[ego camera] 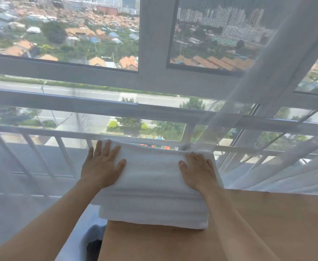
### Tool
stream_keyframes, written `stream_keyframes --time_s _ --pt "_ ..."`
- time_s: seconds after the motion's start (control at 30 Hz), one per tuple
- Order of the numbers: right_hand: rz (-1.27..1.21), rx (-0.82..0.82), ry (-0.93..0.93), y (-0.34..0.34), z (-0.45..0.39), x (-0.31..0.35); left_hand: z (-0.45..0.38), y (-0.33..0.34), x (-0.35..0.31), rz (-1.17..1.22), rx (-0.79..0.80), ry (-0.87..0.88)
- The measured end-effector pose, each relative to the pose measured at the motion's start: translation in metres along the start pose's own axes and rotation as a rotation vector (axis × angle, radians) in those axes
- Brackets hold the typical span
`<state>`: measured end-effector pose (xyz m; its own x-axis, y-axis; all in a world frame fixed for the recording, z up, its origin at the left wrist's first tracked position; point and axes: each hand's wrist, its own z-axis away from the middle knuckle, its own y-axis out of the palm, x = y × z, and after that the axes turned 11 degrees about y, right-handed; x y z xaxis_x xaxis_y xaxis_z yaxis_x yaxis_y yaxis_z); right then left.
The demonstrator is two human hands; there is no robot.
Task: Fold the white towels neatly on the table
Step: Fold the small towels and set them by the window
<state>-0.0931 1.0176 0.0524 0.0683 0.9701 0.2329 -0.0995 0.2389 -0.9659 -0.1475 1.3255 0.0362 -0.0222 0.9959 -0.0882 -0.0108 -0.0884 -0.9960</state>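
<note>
Stack of folded white terry towels, soft-edged rectangles in layers, sits at the far left corner of the pale wood tabletop, against the sheer curtain. Left hand lies flat on the stack's left end, fingers straight and spread. Right hand presses the right end, fingers extended, gripping nothing.

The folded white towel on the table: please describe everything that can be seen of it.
The white towel looks soft and thick, like terry cloth, folded into a rectangular stack of several layers whose edges show at the near side. It lies flat on the wooden table, at its far left corner beside the sheer curtain. The left hand and the right hand rest flat on its top with straight fingers, one near each end.
</note>
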Motion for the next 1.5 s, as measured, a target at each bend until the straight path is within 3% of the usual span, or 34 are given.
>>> stream_keyframes --time_s 0.07,0.2,0.37,0.57,0.8,0.93,1.1,1.3,1.5 --pt "-0.118 -0.067 -0.06 -0.002 0.001 0.022 -0.003 -0.004 -0.022 0.007 -0.032 0.094" --pt "-0.119 0.058 -0.126 0.018 0.009 0.048 0.002 0.005 -0.066 0.106 0.034 0.282" --pt "-0.051 -0.004 -0.069 0.025 0.009 0.029 0.006 0.007 -0.049 0.107 0.009 0.134" --pt "-0.115 -0.037 -0.022 0.02 0.005 0.01 0.006 0.006 -0.015 0.113 -0.002 0.088" --pt "-0.133 -0.147 0.007 0.006 0.014 -0.02 0.008 0.007 0.008 0.286 -0.026 0.019" --pt "-0.111 -0.189 0.043 0.001 0.023 -0.023 0.013 0.007 0.01 0.312 -0.038 0.026" --pt "-0.088 -0.121 0.09 -0.002 0.046 -0.024 0.029 0.004 0.015 0.288 -0.004 0.071" --pt "-0.125 -0.063 0.074 0.003 0.08 -0.037 0.063 0.009 -0.016 0.14 -0.106 0.026" --pt "-0.171 -0.028 -0.042 -0.001 0.112 -0.077 0.08 0.007 -0.092 0.155 -0.043 0.212"
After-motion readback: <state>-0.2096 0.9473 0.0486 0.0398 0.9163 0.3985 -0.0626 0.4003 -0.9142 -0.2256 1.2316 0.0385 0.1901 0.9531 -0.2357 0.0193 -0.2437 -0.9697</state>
